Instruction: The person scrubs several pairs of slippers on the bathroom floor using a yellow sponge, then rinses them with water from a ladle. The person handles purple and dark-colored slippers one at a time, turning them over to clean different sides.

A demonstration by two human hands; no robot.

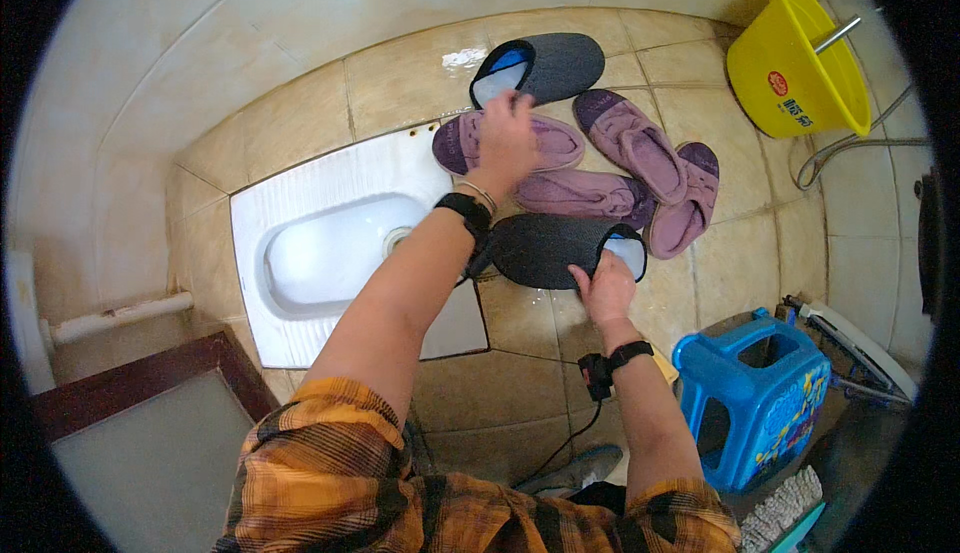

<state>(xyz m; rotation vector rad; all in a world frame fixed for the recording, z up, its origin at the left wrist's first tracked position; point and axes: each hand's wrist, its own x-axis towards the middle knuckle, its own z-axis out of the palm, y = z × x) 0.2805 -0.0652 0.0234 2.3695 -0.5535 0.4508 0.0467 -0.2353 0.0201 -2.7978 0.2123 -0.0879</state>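
My right hand (608, 293) grips the opening of a dark grey slipper (550, 251), its thumb outside and its fingers partly hidden at the pale-lined mouth. My left hand (507, 148), smeared by motion, is over a purple slipper (558, 143); its fingertips reach the mouth of a second dark grey slipper (565, 65) farther off. Whether they touch it I cannot tell. Between the grey pair lies another purple slipper (575, 195). To the right, two more purple ones, a near slipper (685, 215) and a far slipper (640, 148), lie at angles, partly overlapping.
A white squat toilet (250, 253) is set into the tiled floor at left. The yellow bucket (790, 73) stands far right, near a thin hose (815, 168). At lower right are a blue plastic stool (765, 403) and a mop head (780, 513). A brown-framed panel (130, 378) fills the lower left.
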